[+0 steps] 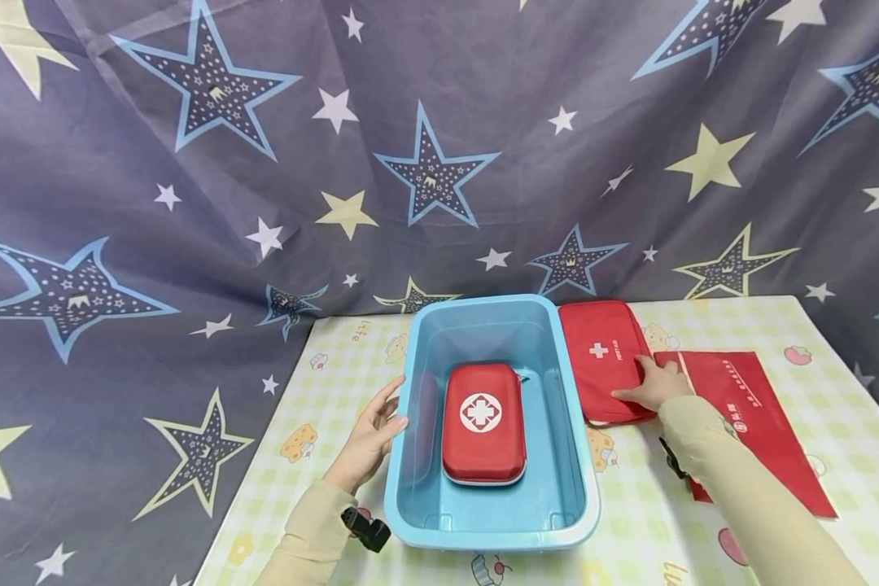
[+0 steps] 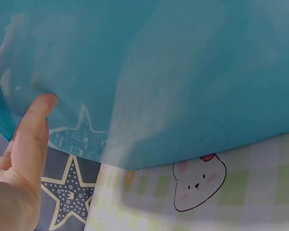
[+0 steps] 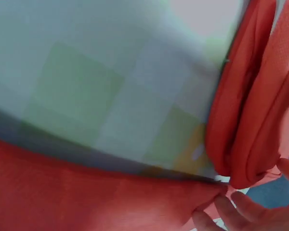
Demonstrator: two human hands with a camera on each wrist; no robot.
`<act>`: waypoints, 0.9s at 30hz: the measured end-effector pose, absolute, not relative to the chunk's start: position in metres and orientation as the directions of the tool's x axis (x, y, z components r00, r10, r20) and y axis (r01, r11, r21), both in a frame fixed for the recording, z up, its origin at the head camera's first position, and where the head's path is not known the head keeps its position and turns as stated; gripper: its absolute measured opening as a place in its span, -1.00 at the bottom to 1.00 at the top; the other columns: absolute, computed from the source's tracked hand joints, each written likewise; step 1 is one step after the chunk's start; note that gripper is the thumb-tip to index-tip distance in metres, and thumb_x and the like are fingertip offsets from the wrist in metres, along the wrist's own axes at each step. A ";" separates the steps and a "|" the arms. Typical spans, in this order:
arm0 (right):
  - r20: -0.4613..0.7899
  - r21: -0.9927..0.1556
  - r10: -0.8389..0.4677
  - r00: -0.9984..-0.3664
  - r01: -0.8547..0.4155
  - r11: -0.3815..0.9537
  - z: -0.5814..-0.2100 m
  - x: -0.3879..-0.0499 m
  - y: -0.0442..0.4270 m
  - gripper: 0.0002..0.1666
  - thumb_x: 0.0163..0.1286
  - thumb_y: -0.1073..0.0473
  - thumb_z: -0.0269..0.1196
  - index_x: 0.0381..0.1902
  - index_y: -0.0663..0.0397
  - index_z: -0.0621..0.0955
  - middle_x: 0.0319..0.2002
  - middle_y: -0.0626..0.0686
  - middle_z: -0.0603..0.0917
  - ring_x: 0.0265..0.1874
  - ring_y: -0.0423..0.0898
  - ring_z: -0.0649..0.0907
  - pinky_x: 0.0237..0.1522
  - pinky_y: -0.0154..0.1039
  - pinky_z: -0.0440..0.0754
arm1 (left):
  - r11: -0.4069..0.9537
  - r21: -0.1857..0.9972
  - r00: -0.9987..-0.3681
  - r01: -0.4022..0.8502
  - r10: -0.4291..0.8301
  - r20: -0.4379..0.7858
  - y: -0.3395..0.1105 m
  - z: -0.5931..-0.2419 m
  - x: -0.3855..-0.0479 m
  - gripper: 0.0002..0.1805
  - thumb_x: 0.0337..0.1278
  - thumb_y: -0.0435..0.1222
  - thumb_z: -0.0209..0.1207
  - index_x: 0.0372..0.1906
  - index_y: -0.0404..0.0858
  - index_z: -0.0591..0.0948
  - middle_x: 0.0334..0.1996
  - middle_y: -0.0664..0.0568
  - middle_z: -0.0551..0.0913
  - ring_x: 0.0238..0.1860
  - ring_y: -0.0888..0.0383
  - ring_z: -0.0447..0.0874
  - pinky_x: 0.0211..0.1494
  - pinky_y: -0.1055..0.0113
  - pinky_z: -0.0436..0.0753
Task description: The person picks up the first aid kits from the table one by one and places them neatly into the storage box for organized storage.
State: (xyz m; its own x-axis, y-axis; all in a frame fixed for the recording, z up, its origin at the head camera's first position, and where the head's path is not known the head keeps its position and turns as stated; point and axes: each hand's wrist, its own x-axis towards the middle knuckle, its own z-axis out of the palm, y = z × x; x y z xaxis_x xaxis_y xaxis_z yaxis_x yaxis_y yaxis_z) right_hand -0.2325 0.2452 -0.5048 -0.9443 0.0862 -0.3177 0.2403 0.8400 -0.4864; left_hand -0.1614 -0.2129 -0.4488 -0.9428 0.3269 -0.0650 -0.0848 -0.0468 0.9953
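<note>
A red hard-shell first aid case [image 1: 482,431] with a white cross emblem lies inside a blue plastic bin [image 1: 582,488]. My left hand [image 1: 369,439] rests its fingers against the bin's left wall; in the left wrist view, a fingertip of that hand [image 2: 26,149] touches the blue side [image 2: 183,86]. To the right of the bin lies a red soft first aid pouch [image 1: 596,382] with a small white cross. My right hand [image 1: 659,384] is at the pouch's right edge, thumb spread over its top. In the right wrist view, fingertips [image 3: 226,211] reach between the pouch [image 3: 260,110] and a flat red bag [image 3: 96,197].
The flat red bag [image 1: 758,415] with white printing lies on the right, partly under the right forearm. A checked, cartoon-printed cloth [image 1: 278,496] covers the table. Behind it hangs a dark star-patterned curtain [image 1: 264,187].
</note>
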 end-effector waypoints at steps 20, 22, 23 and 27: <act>-0.374 -0.520 0.116 -0.920 0.312 0.796 -0.512 -0.245 0.247 0.30 -0.11 -0.20 0.46 0.44 0.17 0.05 0.26 0.58 0.09 0.24 0.57 -0.06 0.23 0.52 -0.16 | -0.049 0.997 -0.939 -0.068 0.340 -0.047 -0.213 -0.447 -0.161 -0.27 0.32 -0.39 0.02 0.49 -0.20 -0.02 0.12 0.04 0.37 0.05 0.11 0.56 -0.11 0.32 0.68; -0.374 -0.517 0.116 -0.920 0.311 0.798 -0.512 -0.245 0.247 0.30 -0.11 -0.20 0.46 0.44 0.17 0.05 0.27 0.58 0.09 0.24 0.57 -0.06 0.22 0.52 -0.17 | -0.045 0.997 -0.940 -0.067 0.337 -0.048 -0.213 -0.447 -0.161 -0.27 0.32 -0.39 0.03 0.49 -0.19 -0.01 0.13 0.04 0.36 0.05 0.12 0.57 -0.12 0.31 0.68; -0.372 -0.515 0.114 -0.921 0.307 0.800 -0.513 -0.245 0.247 0.30 -0.11 -0.21 0.46 0.44 0.17 0.05 0.26 0.58 0.10 0.24 0.58 -0.06 0.21 0.53 -0.17 | -0.044 0.997 -0.941 -0.067 0.336 -0.049 -0.213 -0.447 -0.161 -0.27 0.32 -0.39 0.03 0.49 -0.19 -0.01 0.13 0.03 0.36 0.05 0.12 0.57 -0.12 0.31 0.68; -0.372 -0.513 0.118 -0.921 0.309 0.801 -0.513 -0.245 0.246 0.30 -0.11 -0.21 0.46 0.43 0.16 0.06 0.27 0.56 0.10 0.24 0.57 -0.05 0.20 0.53 -0.14 | -0.041 0.997 -0.942 -0.065 0.333 -0.048 -0.213 -0.449 -0.161 -0.27 0.32 -0.38 0.03 0.49 -0.19 -0.01 0.13 0.02 0.35 0.05 0.11 0.56 -0.14 0.31 0.69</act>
